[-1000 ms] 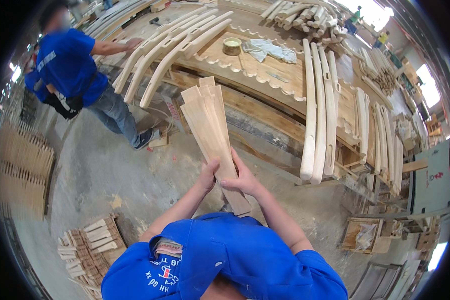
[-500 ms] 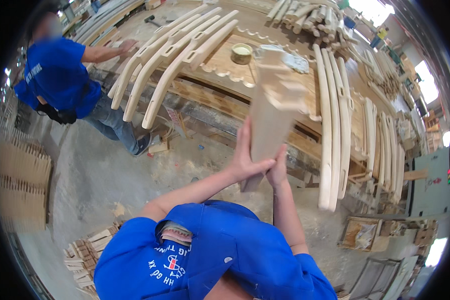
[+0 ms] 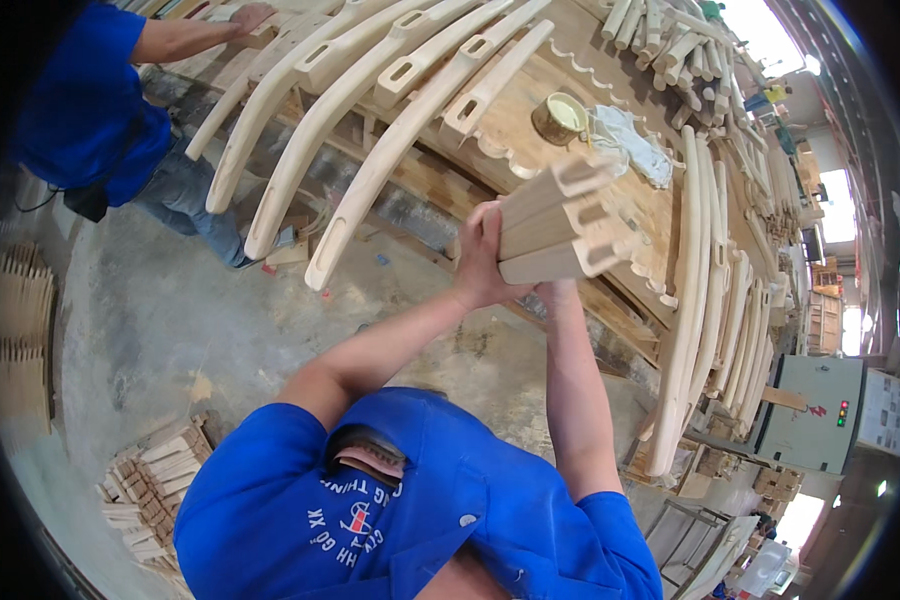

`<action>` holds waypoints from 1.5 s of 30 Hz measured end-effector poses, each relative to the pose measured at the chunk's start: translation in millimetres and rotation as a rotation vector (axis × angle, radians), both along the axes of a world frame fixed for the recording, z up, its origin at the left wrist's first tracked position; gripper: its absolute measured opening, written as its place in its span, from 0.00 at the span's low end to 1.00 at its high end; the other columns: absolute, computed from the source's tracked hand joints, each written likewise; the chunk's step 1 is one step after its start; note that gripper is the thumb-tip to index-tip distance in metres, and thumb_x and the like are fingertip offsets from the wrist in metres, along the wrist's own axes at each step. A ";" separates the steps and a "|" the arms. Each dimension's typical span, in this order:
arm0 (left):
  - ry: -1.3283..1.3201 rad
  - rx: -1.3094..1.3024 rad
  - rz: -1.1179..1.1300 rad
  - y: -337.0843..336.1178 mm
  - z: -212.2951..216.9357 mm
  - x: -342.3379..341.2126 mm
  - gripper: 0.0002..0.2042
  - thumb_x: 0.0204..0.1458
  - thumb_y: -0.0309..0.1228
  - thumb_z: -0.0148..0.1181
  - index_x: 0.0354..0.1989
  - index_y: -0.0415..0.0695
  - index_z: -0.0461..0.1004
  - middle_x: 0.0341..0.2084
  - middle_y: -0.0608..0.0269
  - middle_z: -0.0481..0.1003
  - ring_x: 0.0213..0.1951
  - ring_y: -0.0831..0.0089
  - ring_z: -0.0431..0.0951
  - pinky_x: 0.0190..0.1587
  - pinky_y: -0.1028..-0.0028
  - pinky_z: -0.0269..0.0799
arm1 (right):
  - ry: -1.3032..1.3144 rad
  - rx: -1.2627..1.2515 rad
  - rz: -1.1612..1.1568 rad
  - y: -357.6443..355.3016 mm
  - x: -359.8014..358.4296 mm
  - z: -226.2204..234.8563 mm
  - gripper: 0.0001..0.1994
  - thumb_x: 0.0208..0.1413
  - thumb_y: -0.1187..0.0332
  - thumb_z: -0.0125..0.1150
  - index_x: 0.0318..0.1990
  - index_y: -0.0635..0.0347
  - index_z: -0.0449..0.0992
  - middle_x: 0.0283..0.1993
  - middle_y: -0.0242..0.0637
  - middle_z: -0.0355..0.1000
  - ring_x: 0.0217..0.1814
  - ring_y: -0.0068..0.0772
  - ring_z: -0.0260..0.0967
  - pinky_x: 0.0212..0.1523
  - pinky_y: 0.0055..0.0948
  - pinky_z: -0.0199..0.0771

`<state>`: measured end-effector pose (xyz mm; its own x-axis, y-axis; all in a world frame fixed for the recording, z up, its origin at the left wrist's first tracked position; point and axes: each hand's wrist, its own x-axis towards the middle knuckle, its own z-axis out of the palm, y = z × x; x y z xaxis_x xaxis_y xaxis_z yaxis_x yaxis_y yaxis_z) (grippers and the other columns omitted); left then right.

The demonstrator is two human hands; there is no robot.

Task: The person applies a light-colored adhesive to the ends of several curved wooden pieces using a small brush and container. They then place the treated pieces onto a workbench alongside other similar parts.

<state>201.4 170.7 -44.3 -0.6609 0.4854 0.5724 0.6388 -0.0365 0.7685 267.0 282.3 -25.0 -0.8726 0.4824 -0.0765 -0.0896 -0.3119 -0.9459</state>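
A small bundle of pale wooden slats [image 3: 545,230] with slotted ends is held up in front of me, its far ends slightly blurred. My left hand [image 3: 484,262] is wrapped around its left side. From below, my right hand [image 3: 557,291] holds the near end, with most of its fingers hidden behind the wood. Beyond the bundle lies a workbench [image 3: 540,130] with a scalloped wooden strip. To its left, several curved wooden rails [image 3: 370,190] with oblong slots lie across the bench edge.
More curved rails [image 3: 692,300] rest on the right. A glue tub [image 3: 560,119] and a white cloth [image 3: 630,145] sit on the bench. A co-worker in blue [image 3: 90,110] stands at far left. Wood pieces [image 3: 160,480] are stacked on the floor; a grey control cabinet [image 3: 810,412] is at right.
The slat bundle has swung from pointing up and away to tilting rightward, showing its slotted ends. My hands have moved up with it. The whole view has shifted and turned.
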 end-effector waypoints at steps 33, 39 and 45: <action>-0.760 0.444 -0.214 -0.7 45.4 -20.6 0.44 0.34 0.39 0.67 0.62 0.40 0.51 0.53 0.53 0.62 0.53 0.61 0.67 0.55 0.64 0.66 | -0.800 1.103 -0.048 123.4 -9.2 69.4 0.22 0.46 0.49 0.60 0.39 0.59 0.75 0.34 0.41 0.76 0.38 0.42 0.74 0.40 0.36 0.72; -0.879 0.784 -0.251 -25.9 123.7 -68.4 0.37 0.42 0.50 0.55 0.59 0.40 0.57 0.51 0.50 0.66 0.52 0.58 0.69 0.52 0.62 0.69 | -0.650 1.076 -0.155 136.8 -10.9 62.5 0.16 0.51 0.53 0.56 0.34 0.57 0.77 0.33 0.46 0.75 0.37 0.46 0.73 0.39 0.40 0.72; -0.924 0.983 -0.092 -56.0 173.5 -99.6 0.35 0.49 0.52 0.46 0.61 0.42 0.56 0.55 0.50 0.63 0.56 0.57 0.65 0.58 0.59 0.62 | -0.803 1.445 -0.168 155.9 -17.6 117.2 0.14 0.56 0.56 0.52 0.33 0.56 0.78 0.32 0.42 0.76 0.37 0.42 0.74 0.39 0.41 0.71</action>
